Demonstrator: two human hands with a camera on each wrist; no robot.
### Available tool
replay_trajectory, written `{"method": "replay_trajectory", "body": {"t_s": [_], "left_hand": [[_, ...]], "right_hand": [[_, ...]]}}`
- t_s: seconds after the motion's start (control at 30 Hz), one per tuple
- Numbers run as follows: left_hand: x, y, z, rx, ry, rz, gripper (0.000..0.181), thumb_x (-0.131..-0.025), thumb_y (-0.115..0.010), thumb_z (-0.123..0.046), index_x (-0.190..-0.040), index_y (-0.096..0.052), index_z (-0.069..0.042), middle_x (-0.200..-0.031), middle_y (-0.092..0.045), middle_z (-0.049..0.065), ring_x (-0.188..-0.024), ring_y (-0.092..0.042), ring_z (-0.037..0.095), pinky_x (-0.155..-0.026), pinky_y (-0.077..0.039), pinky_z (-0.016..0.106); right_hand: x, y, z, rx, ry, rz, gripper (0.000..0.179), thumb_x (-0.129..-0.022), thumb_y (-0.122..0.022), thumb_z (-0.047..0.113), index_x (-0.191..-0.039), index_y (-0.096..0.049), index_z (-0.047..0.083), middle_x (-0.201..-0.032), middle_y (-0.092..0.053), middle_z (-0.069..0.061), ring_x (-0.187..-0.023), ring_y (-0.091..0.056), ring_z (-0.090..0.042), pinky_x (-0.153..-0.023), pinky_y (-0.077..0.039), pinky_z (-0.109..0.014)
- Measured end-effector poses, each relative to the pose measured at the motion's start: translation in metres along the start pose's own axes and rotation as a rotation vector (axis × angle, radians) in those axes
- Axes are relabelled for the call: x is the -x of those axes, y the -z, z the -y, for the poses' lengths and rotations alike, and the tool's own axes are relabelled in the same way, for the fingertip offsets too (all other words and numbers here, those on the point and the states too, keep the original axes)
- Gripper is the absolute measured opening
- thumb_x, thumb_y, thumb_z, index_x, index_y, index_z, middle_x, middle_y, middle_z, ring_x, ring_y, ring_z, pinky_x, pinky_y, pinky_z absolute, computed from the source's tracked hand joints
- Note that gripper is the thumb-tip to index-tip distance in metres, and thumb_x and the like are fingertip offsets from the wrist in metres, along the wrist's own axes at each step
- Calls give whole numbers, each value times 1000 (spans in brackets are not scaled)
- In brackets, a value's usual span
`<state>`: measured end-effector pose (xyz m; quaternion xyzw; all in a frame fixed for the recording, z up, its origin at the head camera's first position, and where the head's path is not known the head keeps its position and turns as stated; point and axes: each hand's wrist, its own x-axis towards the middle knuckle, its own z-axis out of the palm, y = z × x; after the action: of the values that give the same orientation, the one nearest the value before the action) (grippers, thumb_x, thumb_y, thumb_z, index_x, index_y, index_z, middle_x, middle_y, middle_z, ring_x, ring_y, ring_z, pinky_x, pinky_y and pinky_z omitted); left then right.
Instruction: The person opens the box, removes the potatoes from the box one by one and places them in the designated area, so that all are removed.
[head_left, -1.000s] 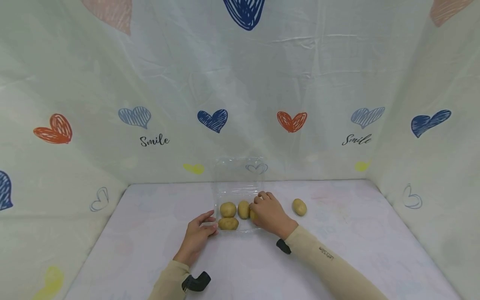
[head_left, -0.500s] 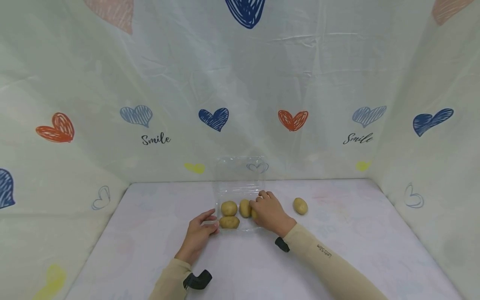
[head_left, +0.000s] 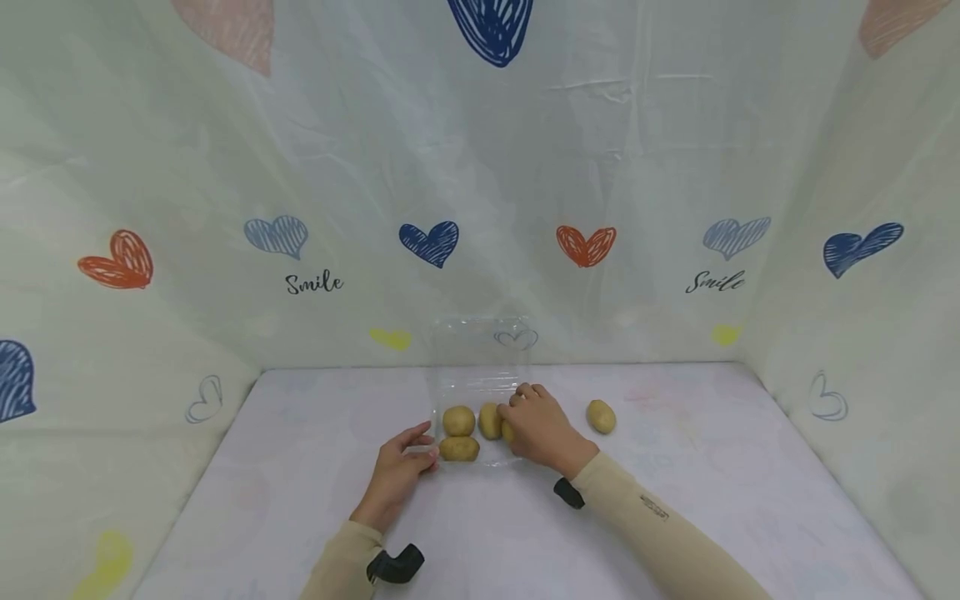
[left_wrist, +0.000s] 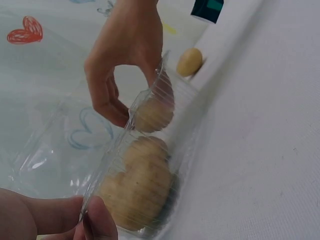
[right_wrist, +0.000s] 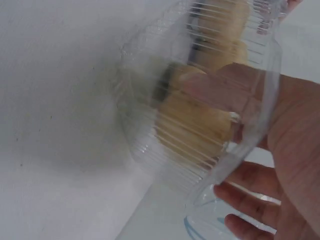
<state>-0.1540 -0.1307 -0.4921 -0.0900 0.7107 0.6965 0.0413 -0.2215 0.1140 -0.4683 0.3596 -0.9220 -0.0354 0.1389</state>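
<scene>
A clear plastic clamshell container (head_left: 491,456) stands on the table, its lid (head_left: 468,346) raised at the back. My left hand (head_left: 397,475) pinches its left rim between thumb and finger, plainly seen in the left wrist view. Inside, two potatoes (head_left: 460,448) lie one behind the other on the left, and a third potato (head_left: 490,421) is in the middle. My right hand (head_left: 546,431) reaches over the right wall and grips another potato (right_wrist: 192,127), thumb inside the container against it. In the head view that hand mostly covers this potato.
One loose potato (head_left: 601,417) lies on the white table (head_left: 675,475) to the right of the container. Behind the table hangs a pale curtain (head_left: 510,167) printed with hearts. Dark wrist camera mounts (head_left: 396,564) project from both sleeves.
The head view shifts slightly. Both hands and the potatoes keep nearly the same places, my right hand staying over the right side of the container.
</scene>
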Motion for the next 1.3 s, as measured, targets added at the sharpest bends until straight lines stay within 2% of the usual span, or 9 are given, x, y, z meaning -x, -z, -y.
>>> {"method": "replay_trajectory", "body": {"t_s": [0.2, 0.3, 0.47, 0.8, 1.3], "left_hand": [[1, 0, 1, -3, -1, 2, 52, -97, -64, 13, -147, -50, 14, -126, -57, 26, -82, -66, 16, -74, -60, 22], [1, 0, 2, 0, -3, 6, 52, -97, -64, 13, -147, -50, 14, -126, -56, 26, -82, -66, 16, -74, -60, 22], [1, 0, 4, 1, -4, 4, 53, -96, -64, 14, -147, -50, 15, -125, -57, 25, -81, -66, 16, -73, -60, 22], [1, 0, 6, 16, -10, 1, 53, -96, -64, 15, -147, -49, 16, -126, -56, 27, -82, -67, 16, -74, -61, 23], [-2, 0, 1, -11, 2, -5, 54, -97, -64, 13, -149, -49, 13, -128, -56, 26, -84, -66, 16, -75, -61, 25]], "right_hand": [[9, 5, -5, -49, 101, -193, 39, -73, -93, 22, -106, -73, 15, -100, -72, -1, -106, -64, -25, -98, -53, -40], [13, 9, -6, -72, 140, -237, 42, -75, -94, 24, -110, -72, 16, -104, -72, 1, -107, -64, -24, -100, -53, -40], [22, 17, -9, -79, 162, -238, 43, -78, -93, 27, -113, -71, 16, -109, -71, 1, -110, -64, -23, -103, -53, -39], [46, 21, -22, -98, 162, -277, 47, -75, -97, 24, -114, -71, 17, -114, -71, 1, -111, -65, -23, -100, -55, -41], [82, 9, -43, -85, 95, -368, 51, -68, -99, 19, -110, -71, 17, -113, -72, 1, -107, -65, -24, -96, -57, -43]]}}
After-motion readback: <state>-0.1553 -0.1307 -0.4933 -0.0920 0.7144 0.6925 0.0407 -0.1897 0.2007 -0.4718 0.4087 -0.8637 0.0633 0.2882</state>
